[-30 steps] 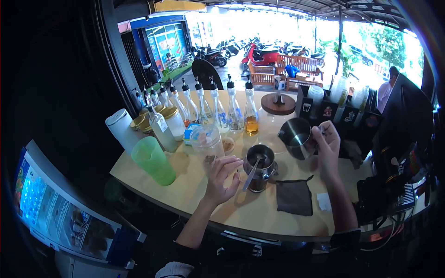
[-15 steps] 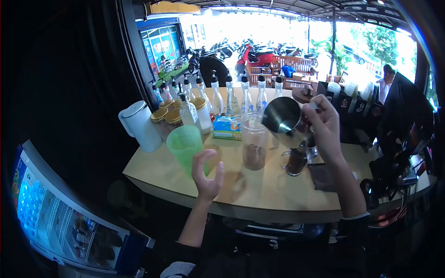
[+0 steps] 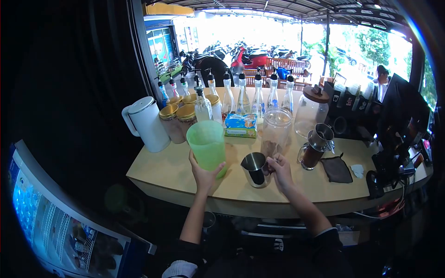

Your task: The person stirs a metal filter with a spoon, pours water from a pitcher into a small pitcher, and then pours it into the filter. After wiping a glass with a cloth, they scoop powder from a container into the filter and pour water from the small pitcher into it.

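Note:
My left hand is wrapped round the lower part of a translucent green plastic pitcher, thumb on its near side. By its handle, my right hand grips a shiny steel milk jug, held upright low over the counter. Just behind the jug stands a clear plastic jar with something brown at its bottom. To the right, a metal coffee filter sits on a glass mug of dark brown liquid.
Syrup bottles with pumps line the back of the counter. Gold-lidded jars, a white kettle and a tissue pack stand left of the middle. A dark cloth lies at right; a person is beyond.
My right hand has brought the steel jug down and left, from beside the coffee filter to low over the counter. My left hand has closed round the green pitcher. The view has shifted slightly.

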{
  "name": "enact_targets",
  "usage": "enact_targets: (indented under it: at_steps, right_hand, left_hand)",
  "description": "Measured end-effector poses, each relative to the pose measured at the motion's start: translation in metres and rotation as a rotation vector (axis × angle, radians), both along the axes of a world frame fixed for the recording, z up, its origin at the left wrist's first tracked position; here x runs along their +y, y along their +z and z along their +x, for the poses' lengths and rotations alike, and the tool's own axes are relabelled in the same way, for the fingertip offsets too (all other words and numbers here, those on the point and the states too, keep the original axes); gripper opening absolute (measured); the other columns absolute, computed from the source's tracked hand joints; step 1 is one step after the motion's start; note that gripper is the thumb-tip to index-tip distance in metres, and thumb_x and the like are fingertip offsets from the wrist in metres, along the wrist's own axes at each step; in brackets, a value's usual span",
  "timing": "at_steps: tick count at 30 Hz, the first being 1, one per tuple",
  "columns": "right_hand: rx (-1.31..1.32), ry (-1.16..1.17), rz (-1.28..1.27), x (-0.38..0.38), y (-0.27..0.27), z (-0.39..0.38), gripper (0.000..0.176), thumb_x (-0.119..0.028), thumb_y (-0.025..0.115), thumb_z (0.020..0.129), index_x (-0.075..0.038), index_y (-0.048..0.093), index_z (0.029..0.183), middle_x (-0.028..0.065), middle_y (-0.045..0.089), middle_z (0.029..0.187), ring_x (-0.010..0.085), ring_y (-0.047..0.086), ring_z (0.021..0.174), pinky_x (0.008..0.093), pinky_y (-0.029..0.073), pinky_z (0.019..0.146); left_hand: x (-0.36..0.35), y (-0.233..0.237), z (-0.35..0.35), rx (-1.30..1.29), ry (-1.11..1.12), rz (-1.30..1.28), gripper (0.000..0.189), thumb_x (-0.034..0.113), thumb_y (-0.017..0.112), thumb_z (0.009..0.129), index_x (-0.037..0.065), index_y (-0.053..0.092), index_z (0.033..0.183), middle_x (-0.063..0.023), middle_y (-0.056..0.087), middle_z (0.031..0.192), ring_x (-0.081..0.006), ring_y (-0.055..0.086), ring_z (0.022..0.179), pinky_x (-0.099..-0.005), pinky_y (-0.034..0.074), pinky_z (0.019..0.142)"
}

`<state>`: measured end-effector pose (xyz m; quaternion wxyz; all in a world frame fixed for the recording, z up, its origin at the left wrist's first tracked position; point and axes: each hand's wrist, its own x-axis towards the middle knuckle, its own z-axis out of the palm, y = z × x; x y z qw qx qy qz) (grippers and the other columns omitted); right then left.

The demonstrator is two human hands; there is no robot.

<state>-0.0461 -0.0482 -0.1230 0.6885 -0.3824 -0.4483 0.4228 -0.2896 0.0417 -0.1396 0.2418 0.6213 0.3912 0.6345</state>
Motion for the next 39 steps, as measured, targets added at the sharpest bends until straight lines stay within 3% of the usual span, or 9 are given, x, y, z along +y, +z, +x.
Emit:
enact_targets:
  at_steps: [2,3,8,11,13,23,31,39]
  right_hand:
    - [0.122,-0.008,-0.006,0.007,-0.019,-0.006,0.021,-0.014,0.062,0.089,-0.011,0.048,0.075,-0.0015,0.056,0.068,0.0052,0.049,0.058,0.0212,0.038,0.055]
    - [0.125,-0.039,-0.003,0.012,-0.03,-0.009,0.023,-0.013,0.058,0.092,-0.011,0.043,0.075,0.0025,0.053,0.064,0.0125,0.052,0.053,0.0257,0.041,0.05]
    - [0.249,-0.01,0.068,0.013,-0.052,-0.016,0.019,-0.013,0.056,0.093,-0.009,0.045,0.078,0.0028,0.054,0.067,0.0125,0.052,0.054,0.0272,0.044,0.053]
    - [0.047,-0.105,-0.004,0.006,-0.047,-0.02,0.016,-0.015,0.055,0.094,-0.008,0.047,0.082,0.0008,0.052,0.069,0.0098,0.051,0.058,0.0262,0.044,0.057]
    - [-0.08,-0.07,0.006,0.005,-0.044,-0.019,0.02,-0.02,0.055,0.095,-0.008,0.048,0.081,0.0014,0.058,0.072,0.0058,0.053,0.066,0.0222,0.043,0.06]
    - [-0.162,-0.091,-0.007,0.001,-0.042,-0.018,0.019,-0.019,0.055,0.095,-0.005,0.053,0.083,0.0026,0.065,0.076,0.0048,0.055,0.066,0.0207,0.043,0.058]
    - [-0.15,-0.066,-0.016,0.0,-0.042,-0.018,0.019,-0.019,0.055,0.095,-0.005,0.053,0.083,0.0033,0.065,0.076,0.0048,0.056,0.066,0.0203,0.043,0.058]
    - [-0.157,-0.057,-0.013,0.0,-0.042,-0.016,0.019,-0.02,0.056,0.094,-0.005,0.052,0.083,0.0039,0.065,0.076,0.0056,0.058,0.068,0.0205,0.044,0.059]
  left_hand:
    - [0.005,0.002,0.001,-0.008,-0.029,0.011,0.107,0.02,0.089,0.056,0.003,0.021,0.138,-0.0195,0.047,0.125,-0.0315,0.05,0.114,-0.0425,0.044,0.094]
    - [0.006,0.002,0.002,0.018,0.016,0.018,0.108,0.02,0.089,0.055,0.003,0.021,0.137,-0.0195,0.048,0.124,-0.031,0.052,0.112,-0.042,0.045,0.093]
    - [0.01,0.002,0.004,-0.008,-0.004,0.005,0.108,0.019,0.089,0.054,0.002,0.022,0.137,-0.0191,0.05,0.122,-0.0296,0.054,0.11,-0.0409,0.046,0.092]
    - [0.006,0.005,0.003,0.006,-0.006,0.013,0.106,0.017,0.089,0.053,0.002,0.024,0.136,-0.0184,0.05,0.121,-0.0288,0.054,0.109,-0.0405,0.046,0.092]
    - [0.009,0.005,0.003,0.014,0.013,0.048,0.104,0.016,0.089,0.053,0.002,0.026,0.135,-0.0179,0.051,0.12,-0.028,0.054,0.109,-0.04,0.046,0.092]
    - [0.009,0.019,-0.005,0.17,0.015,0.184,0.106,0.017,0.087,0.049,0.003,0.028,0.137,-0.0185,0.046,0.127,-0.0303,0.051,0.113,-0.0413,0.045,0.095]
    - [0.011,0.025,-0.018,0.454,0.134,0.296,0.105,0.02,0.084,0.049,0.005,0.029,0.137,-0.017,0.043,0.131,-0.0364,0.04,0.122,-0.0492,0.032,0.104]
    - [0.016,0.027,-0.028,0.603,0.234,0.406,0.104,0.024,0.085,0.049,0.009,0.031,0.137,-0.0116,0.039,0.138,-0.0318,0.037,0.128,-0.0526,0.022,0.109]
